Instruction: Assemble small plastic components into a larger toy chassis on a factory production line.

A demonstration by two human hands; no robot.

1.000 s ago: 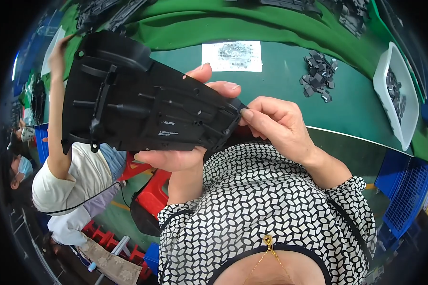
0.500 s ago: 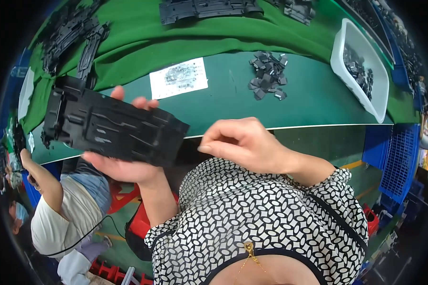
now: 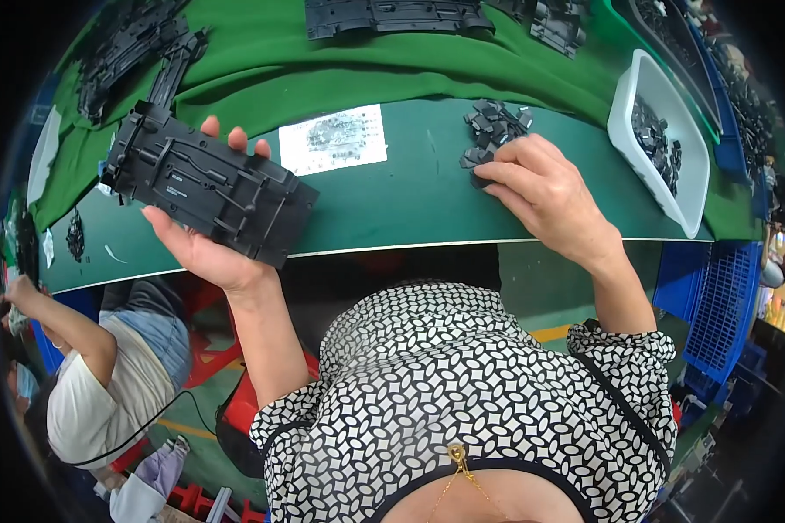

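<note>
A long black plastic toy-car chassis [image 3: 209, 187] rests in my left hand [image 3: 222, 260], thumb along its near side and fingertips showing past its far edge. Its face with moulded ridges and small pale print is turned up, and it is held over the table's front edge. At the near side of a pile of small black plastic pieces [image 3: 495, 122], my right hand [image 3: 545, 192] has thumb and fingers pinched on one small black piece [image 3: 480, 180]. The fingers partly cover that piece and the pile's right side.
A printed white sheet [image 3: 333, 141] lies on the green table [image 3: 419, 205]. A white bin [image 3: 624, 113] of small black parts stands at right. Larger black chassis parts [image 3: 401, 17] lie on the green cloth [image 3: 262, 83]. A co-worker [image 3: 118, 375] sits at left.
My right hand has moved right and away from me, from beside the chassis to the pile, and pinches a piece there. My left hand has raised the chassis slightly up and left.
</note>
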